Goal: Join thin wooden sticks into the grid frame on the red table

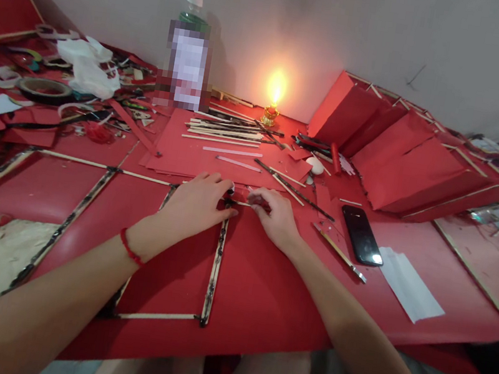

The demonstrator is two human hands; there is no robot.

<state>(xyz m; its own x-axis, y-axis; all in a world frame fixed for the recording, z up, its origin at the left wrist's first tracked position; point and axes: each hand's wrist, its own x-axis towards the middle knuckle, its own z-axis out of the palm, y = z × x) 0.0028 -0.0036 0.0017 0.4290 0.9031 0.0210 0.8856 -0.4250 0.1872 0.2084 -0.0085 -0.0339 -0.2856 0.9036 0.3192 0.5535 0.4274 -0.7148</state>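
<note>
My left hand (197,204), with a red cord at its wrist, is closed at the top right corner of a frame of pale sticks (216,270) with black stuff along its joints. Its thumb and fingers pinch at that corner. Just to the right, my right hand (276,216) has its fingers pressed together around the end of a short pale stick (242,203), which reaches to the same corner. The frame lies on the red table surface (269,304). Other frame bars run left from my left hand.
A lit flame lamp (270,114) stands at the back, behind a pile of sticks (225,131). Left of it is a bottle (187,63). On the right are red paper boxes (398,147), a phone (362,235), a cutter (338,253) and white paper (411,285). Tape (44,89) lies left.
</note>
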